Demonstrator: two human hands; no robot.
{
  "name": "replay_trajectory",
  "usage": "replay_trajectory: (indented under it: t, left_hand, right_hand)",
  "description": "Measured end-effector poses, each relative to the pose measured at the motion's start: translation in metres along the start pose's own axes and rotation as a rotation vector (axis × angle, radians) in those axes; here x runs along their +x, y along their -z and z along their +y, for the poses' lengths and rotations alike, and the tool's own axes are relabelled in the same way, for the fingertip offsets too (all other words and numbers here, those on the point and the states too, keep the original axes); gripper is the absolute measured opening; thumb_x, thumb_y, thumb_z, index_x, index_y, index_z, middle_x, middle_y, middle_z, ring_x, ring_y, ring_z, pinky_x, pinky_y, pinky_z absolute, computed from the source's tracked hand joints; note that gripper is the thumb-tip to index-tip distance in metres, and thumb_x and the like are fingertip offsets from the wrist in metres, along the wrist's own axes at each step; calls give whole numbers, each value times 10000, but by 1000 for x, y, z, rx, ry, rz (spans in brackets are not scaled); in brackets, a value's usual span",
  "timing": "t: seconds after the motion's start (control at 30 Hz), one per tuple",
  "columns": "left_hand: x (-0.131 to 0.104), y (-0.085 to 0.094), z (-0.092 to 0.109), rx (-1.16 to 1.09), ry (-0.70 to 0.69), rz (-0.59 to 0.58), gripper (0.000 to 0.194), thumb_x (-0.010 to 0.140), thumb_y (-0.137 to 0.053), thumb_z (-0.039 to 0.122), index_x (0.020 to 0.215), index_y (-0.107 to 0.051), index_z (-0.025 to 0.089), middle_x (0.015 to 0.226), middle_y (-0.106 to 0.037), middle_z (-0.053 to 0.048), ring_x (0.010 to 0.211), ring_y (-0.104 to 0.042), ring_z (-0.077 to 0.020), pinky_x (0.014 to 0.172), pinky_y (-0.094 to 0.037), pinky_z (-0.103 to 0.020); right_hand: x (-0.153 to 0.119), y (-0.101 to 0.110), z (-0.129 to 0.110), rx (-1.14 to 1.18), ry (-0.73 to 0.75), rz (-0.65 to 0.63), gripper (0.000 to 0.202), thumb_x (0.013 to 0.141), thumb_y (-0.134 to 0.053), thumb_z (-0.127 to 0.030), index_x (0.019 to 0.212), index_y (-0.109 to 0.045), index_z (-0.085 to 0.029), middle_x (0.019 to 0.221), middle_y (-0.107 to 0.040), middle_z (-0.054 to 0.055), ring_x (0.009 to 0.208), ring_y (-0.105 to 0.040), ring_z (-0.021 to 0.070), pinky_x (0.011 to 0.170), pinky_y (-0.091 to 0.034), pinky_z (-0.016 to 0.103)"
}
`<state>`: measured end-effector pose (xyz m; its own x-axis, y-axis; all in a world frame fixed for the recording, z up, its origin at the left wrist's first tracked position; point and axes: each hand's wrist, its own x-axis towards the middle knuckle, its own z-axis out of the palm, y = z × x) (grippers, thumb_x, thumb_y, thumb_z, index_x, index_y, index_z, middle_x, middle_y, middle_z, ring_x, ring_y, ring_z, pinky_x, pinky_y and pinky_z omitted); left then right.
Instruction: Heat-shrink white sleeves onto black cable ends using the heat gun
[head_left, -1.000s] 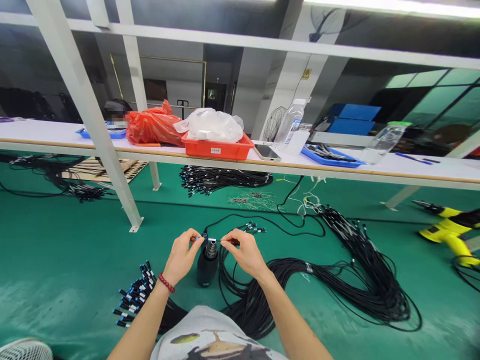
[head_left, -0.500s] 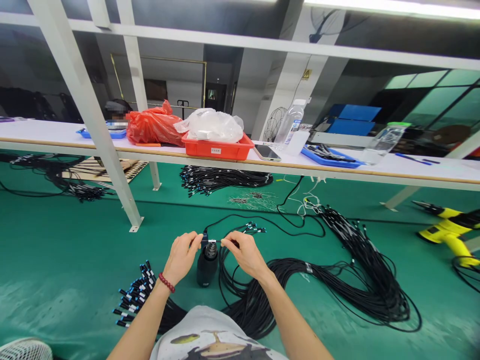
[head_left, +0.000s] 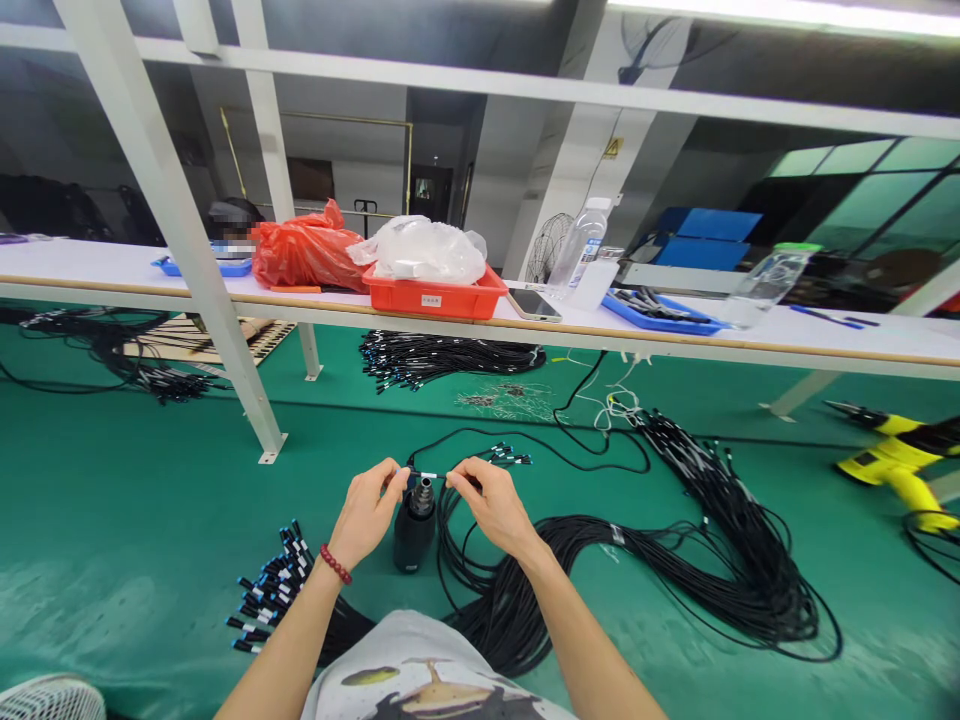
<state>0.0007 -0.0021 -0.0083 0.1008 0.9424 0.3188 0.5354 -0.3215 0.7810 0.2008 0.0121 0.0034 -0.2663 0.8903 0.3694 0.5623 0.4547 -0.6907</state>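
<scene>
Between my two hands a black cable (head_left: pixel 428 475) with a white label sleeve is stretched level. My left hand (head_left: pixel 373 505) pinches its connector end. On the other side my right hand (head_left: pixel 491 503) pinches the cable between thumb and fingers. Just under the white sleeve points the metal nozzle of a black heat gun (head_left: pixel 414 530), which stands upright on the green floor. Beside the heat gun, at the lower left, lie several cable ends (head_left: pixel 270 590) with blue tips and white labels. The thick cable bundle (head_left: pixel 525 600) runs under my right forearm.
A white bench (head_left: pixel 675 350) crosses ahead, holding a red tray (head_left: pixel 435 300), a red plastic bag (head_left: pixel 307 250), bottles (head_left: pixel 585 240) and a blue tray (head_left: pixel 660 315). Another cable bundle (head_left: pixel 450 355) lies below it. A yellow heat gun (head_left: pixel 892 465) stands at the right. Cords cross the floor.
Both hands have lifted the cable slightly, so its white sleeve now sits a little higher above the heat gun's nozzle. Nothing else has visibly moved.
</scene>
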Motion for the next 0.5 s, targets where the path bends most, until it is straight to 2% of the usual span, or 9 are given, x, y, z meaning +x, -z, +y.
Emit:
replay_trajectory:
  t: [0.1,0.27,0.4,0.5]
  left_hand:
    - [-1,1,3,8,9,-5,433,947,-333,491,647,-465,208,590,-499,41,558,-455,-128,587,-313,-259]
    - [-2,0,2,5,5,-4,407,946,-343,489,667,-447,211,601,-481,48,565,-441,-124,591,-309,-251]
    - [-2,-1,0,15,14,-3,437,950,-318,496,631,-412,212,568,-448,49,545,-426,-126,577,-295,-254]
    - [-1,-2,0,12,30,12,457,946,-309,508,606,-393,214,555,-445,43,538,-425,-129,574,-299,-255]
  right_hand:
    - [0,4,-2,-19,10,-43,319,945,-454,-332,712,-623,-195,650,-569,-12,599,-468,126,584,-320,245]
    - [0,5,-4,-22,6,-82,382,961,-413,-330,645,-571,-185,593,-496,-31,567,-418,110,575,-295,237]
    - [0,3,-6,61,-13,-85,299,943,-452,-355,719,-560,-189,607,-468,-48,559,-371,103,545,-279,229]
    - [0,2,-7,107,-2,-90,266,917,-497,-354,706,-511,-192,626,-470,-50,577,-371,102,545,-285,222]
